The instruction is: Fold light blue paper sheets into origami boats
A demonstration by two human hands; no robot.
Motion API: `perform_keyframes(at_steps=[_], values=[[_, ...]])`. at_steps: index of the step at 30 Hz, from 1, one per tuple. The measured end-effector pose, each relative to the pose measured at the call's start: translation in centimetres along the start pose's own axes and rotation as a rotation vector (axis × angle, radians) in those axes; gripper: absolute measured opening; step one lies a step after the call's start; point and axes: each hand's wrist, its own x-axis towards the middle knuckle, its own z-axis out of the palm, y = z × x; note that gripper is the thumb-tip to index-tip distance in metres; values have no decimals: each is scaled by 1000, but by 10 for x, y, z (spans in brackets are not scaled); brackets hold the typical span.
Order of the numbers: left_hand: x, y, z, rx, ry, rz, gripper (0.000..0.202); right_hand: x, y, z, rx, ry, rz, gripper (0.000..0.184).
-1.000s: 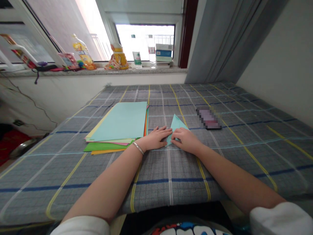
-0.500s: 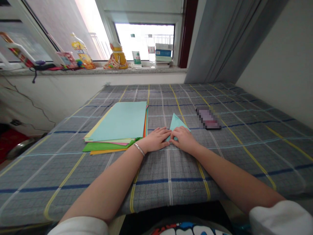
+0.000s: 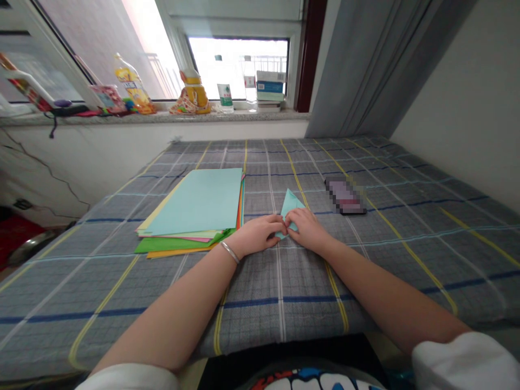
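Note:
A small folded piece of light blue paper [image 3: 291, 200] lies on the checked cloth, its pointed tip facing away from me. My left hand [image 3: 262, 234], with a silver bangle at the wrist, curls its fingers onto the paper's near left edge. From the right, my right hand [image 3: 306, 227] covers the paper's near part and pinches it with thumb and fingers. The fingertips of both hands almost meet over the paper, so its lower portion is mostly hidden.
A stack of coloured paper sheets [image 3: 199, 200], light blue on top, lies left of my hands. To the right is a phone [image 3: 345, 196] with a blurred screen. Bottles, boxes [image 3: 270, 86] and packets line the windowsill [image 3: 154, 117] behind the cloth-covered surface [image 3: 252, 309].
My left hand's fingers, flatter before, are now bent at the paper's edge. The right side of the folded paper shows less now. My right hand has shifted slightly at the paper.

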Motion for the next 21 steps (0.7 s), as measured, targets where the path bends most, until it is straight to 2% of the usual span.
perform_keyframes(at_steps=[6, 15, 21], values=[[-1, 3, -2, 82, -48, -21, 19, 0, 1, 2, -7, -13, 11, 7], [-2, 6, -10, 63, -96, 12, 27, 0, 1, 2, -16, -32, 32, 8], [-2, 9, -16, 36, -131, 20, 24, 0, 2, 2, -24, -30, 22, 7]])
